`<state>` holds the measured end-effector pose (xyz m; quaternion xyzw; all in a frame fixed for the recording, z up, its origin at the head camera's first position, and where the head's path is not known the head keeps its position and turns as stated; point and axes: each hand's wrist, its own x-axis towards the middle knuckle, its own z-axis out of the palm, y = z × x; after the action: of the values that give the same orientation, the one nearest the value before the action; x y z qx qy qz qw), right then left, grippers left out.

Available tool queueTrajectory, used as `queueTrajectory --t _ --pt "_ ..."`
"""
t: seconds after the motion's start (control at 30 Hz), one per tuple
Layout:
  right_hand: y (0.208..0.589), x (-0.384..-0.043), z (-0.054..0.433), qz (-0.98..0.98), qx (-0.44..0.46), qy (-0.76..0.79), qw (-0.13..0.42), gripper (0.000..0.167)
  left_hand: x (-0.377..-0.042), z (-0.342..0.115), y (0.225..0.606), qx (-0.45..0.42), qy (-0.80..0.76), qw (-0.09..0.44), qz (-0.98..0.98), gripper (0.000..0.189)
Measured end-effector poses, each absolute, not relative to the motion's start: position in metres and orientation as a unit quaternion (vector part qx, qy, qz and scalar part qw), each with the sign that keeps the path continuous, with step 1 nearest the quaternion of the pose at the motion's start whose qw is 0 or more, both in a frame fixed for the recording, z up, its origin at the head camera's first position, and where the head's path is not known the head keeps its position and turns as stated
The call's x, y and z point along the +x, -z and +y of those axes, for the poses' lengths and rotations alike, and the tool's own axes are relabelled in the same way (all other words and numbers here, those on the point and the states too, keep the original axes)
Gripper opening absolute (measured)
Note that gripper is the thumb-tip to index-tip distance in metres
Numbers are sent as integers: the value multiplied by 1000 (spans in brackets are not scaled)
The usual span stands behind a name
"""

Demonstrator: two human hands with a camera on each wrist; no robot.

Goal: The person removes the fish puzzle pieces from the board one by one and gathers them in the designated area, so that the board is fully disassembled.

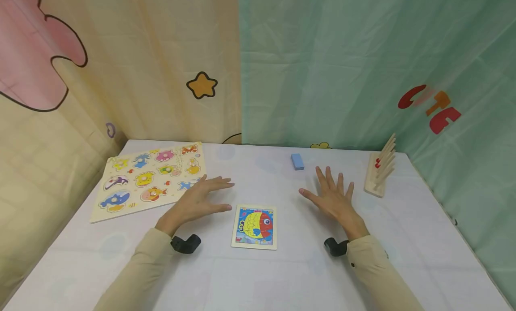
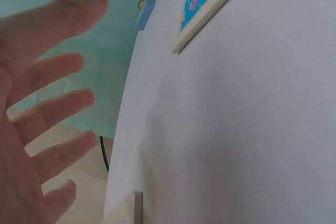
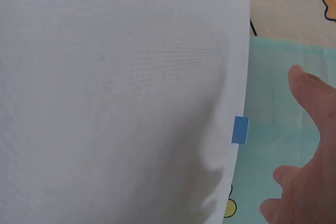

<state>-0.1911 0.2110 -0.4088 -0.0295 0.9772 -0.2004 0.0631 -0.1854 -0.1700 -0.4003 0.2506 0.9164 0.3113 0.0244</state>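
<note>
White table (image 1: 258,279), fish puzzle (image 1: 255,230) flat on it, between the hands and nearer the left one. Both hands are empty and well apart, neither touching the puzzle: left hand (image 1: 197,201) with fingers spread, thumb tip just beside the puzzle's left edge; right hand (image 1: 332,201) fanned out, blue block (image 1: 297,161) beyond it towards the back edge. Wrist views show hand shadows on the table, so both look raised. Left fingers overlap the animal board (image 1: 132,185) in the head view; can't tell how high above it they hang. Peg stand (image 1: 373,181) sits to the right of the right hand. Risks, my judgement: a low sweep by the left hand could catch the board and lift out a piece; a one-sided push could skid the puzzle, and tipping it might spill any loose parts; a long right reach could knock the block off the back, or a swing outward could topple the stand.
</note>
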Motion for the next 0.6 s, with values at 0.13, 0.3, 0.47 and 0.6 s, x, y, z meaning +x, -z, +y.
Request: queueTrajectory --t 0.13,0.3,0.47,0.6 --pt "410 -192 210 976 -34 205 56 100 -179 -165 410 278 -315 42 907 53" --pt "411 -193 208 973 -46 222 46 99 -172 -157 419 306 -318 68 895 46" --pt "409 -195 202 967 -76 240 39 89 -167 -152 423 314 -312 84 893 43" --pt "406 -196 197 970 -93 223 36 76 -165 -150 424 314 -303 88 895 40"
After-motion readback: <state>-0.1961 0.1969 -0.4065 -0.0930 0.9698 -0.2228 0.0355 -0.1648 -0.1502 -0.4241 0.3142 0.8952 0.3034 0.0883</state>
